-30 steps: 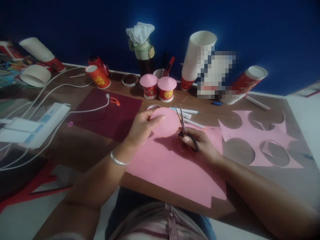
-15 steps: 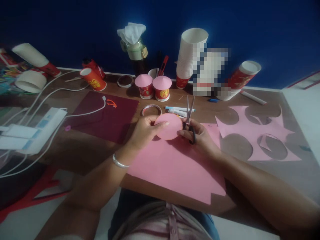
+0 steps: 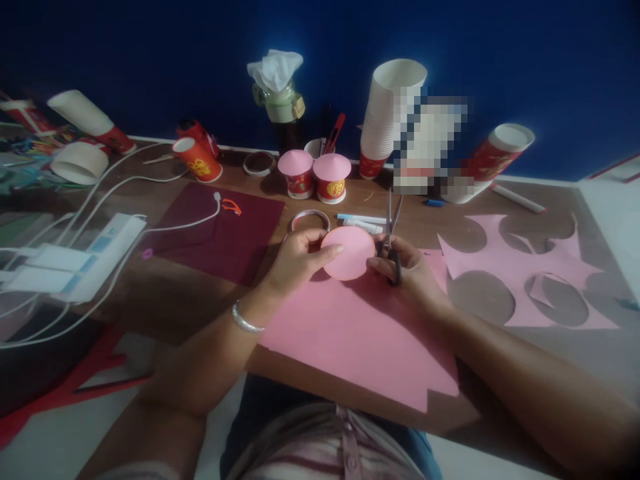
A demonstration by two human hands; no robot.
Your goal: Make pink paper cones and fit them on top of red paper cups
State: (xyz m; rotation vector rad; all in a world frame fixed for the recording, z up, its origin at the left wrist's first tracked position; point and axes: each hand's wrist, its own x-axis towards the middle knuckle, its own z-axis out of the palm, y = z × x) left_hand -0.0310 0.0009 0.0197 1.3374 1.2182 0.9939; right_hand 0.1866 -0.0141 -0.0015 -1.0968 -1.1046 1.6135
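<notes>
A round pink paper disc (image 3: 347,255) is pinched at its left edge by my left hand (image 3: 300,263), with the thumb lying over its face. My right hand (image 3: 405,267) is closed on a pair of scissors (image 3: 389,227); their slightly parted blades point away from me. The right fingertips are at the disc's right edge; whether they grip it I cannot tell. Beneath both hands lie pink paper sheets (image 3: 345,340). Just beyond the disc are a roll of tape (image 3: 327,220), a glue tube (image 3: 363,227) and a light-blue pen (image 3: 360,217).
Two red cups (image 3: 331,191) with pink paper cones (image 3: 332,167) stand at the back, beside a tall cup stack (image 3: 387,120). Pink paper offcuts (image 3: 523,267) with round holes lie right. Leftward are a dark red sheet (image 3: 215,233), a power strip (image 3: 107,257) and white cables (image 3: 115,273).
My view has turned slightly left, so everything sits a little further right in the picture. Both hands keep their hold on the disc and the scissors, with hardly any movement.
</notes>
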